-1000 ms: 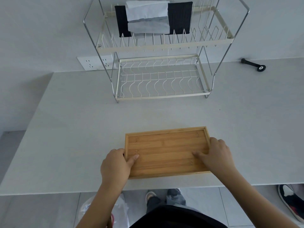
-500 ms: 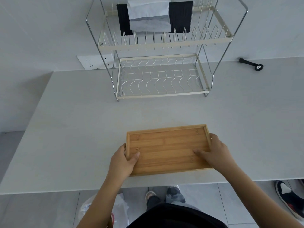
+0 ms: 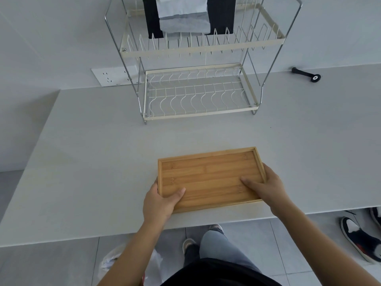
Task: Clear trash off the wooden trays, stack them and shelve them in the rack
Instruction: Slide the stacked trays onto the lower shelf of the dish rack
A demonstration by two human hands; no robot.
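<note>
A wooden tray (image 3: 208, 178) with a raised rim lies near the front edge of the grey table (image 3: 92, 153); whether more trays sit under it I cannot tell. Nothing lies inside it. My left hand (image 3: 159, 200) grips its left front corner, thumb on the inner face. My right hand (image 3: 266, 187) holds its right edge, thumb lying on the tray floor. Beyond the tray stands a two-tier wire rack (image 3: 198, 93). Its lower shelf holds nothing; the upper shelf holds dark and pale folded cloths (image 3: 183, 16).
A black handle-like tool (image 3: 306, 74) lies at the table's far right. A wall socket plate (image 3: 114, 76) sits left of the rack. On the floor below are a plastic bag (image 3: 111, 263) and another person's shoe (image 3: 358, 236).
The tray has moved slightly away from the table's front edge toward the rack, both hands keeping their grip on its sides.
</note>
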